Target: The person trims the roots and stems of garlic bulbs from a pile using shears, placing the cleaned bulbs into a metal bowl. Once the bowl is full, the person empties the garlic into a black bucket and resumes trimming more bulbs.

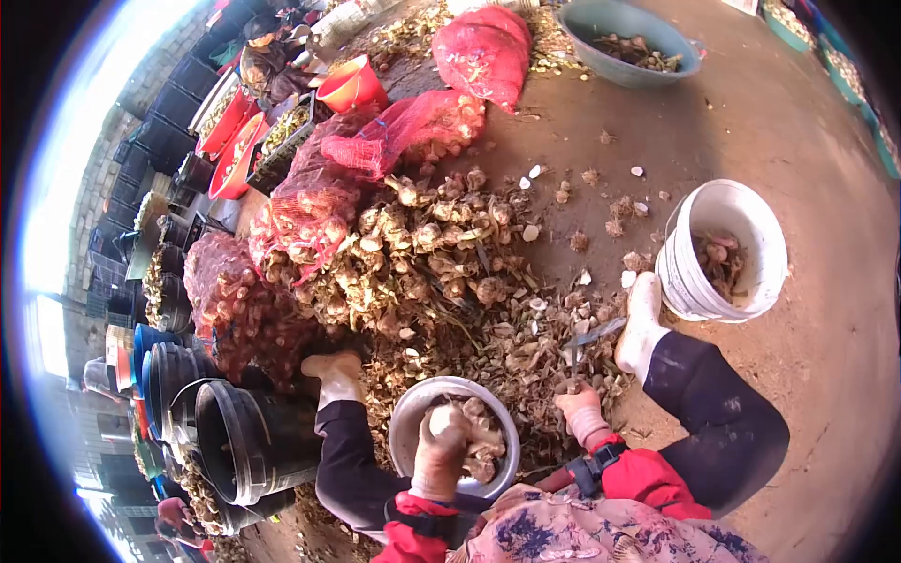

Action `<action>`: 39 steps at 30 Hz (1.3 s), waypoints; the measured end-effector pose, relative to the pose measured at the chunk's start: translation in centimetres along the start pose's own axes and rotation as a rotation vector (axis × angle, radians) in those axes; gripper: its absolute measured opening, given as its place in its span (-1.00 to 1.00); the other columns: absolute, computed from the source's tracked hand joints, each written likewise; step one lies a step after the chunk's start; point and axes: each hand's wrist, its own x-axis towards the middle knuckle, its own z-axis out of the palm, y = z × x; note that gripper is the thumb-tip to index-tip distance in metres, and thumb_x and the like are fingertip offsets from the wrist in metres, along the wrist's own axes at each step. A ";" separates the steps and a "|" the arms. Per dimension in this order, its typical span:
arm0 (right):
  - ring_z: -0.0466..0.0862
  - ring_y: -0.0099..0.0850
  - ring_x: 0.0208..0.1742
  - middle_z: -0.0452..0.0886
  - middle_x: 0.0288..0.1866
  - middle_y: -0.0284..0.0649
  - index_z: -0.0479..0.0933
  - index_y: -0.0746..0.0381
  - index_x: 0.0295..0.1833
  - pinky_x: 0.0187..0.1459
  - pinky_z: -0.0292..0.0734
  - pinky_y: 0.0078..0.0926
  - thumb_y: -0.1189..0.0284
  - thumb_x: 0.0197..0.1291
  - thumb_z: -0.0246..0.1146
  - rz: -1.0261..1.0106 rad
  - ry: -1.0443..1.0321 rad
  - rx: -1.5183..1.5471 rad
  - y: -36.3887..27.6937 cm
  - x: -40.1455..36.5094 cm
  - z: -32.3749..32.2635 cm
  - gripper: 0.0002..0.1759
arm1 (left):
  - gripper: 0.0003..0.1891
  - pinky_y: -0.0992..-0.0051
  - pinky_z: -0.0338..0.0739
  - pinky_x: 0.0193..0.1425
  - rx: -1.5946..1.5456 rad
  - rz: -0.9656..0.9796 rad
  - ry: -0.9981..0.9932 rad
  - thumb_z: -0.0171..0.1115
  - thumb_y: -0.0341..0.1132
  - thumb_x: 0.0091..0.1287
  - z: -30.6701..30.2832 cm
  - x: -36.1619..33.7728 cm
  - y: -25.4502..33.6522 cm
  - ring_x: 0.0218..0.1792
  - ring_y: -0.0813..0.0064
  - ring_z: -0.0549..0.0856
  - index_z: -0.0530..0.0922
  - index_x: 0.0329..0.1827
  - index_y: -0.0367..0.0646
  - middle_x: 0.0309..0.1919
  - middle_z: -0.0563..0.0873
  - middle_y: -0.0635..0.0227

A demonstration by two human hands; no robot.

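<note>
Head view: left grip clasping the pale bulb right over the near pail, right grip grasping the blade to the pail's right; bulb looks light, firm, maybe slippery, best held round its fat middle.

The brown floor carries a garlic heap mid-scene, w/ loose husks on its near side & a few white scraps R of it. Red mesh sacks lie L & far of the heap. A white bucket stands R, a grayish tub nr amid husks, a blk bucket nr L, & a gray-green basin far R.
</note>
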 end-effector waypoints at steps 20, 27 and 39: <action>0.38 -0.53 -0.79 0.57 -0.49 -0.40 0.63 0.19 -0.21 -0.74 0.27 -0.48 0.60 -0.02 0.40 0.208 -0.110 0.447 -8.4 -2.2 1.2 -0.79 | -0.14 0.27 0.48 0.24 1.429 0.101 -0.122 0.61 -0.22 -0.19 4.7 29.4 -0.7 0.11 0.12 0.60 0.40 0.27 -0.12 0.06 0.61 0.09; 0.62 -0.06 -0.16 0.59 -0.21 -0.09 0.59 0.23 -0.19 -0.15 0.55 -0.32 0.48 -0.06 0.39 -0.678 -0.121 -0.272 -11.2 -5.2 0.4 -0.75 | -0.15 0.39 0.39 0.25 0.218 -0.030 -0.290 0.61 -0.38 -0.15 0.7 14.3 -2.6 0.11 0.38 0.51 0.27 0.23 -0.19 0.04 0.55 0.19; 0.63 -0.04 -0.13 0.57 -0.19 -0.11 0.65 0.10 -0.14 -0.10 0.56 -0.13 0.31 -0.12 0.34 -0.766 -0.392 -0.861 -10.8 -9.8 0.2 -0.67 | -0.05 0.05 0.63 0.11 0.139 -0.018 -0.297 0.62 -0.25 -0.05 2.8 1.9 0.9 0.02 0.06 0.68 0.19 0.37 -0.25 0.14 0.54 0.01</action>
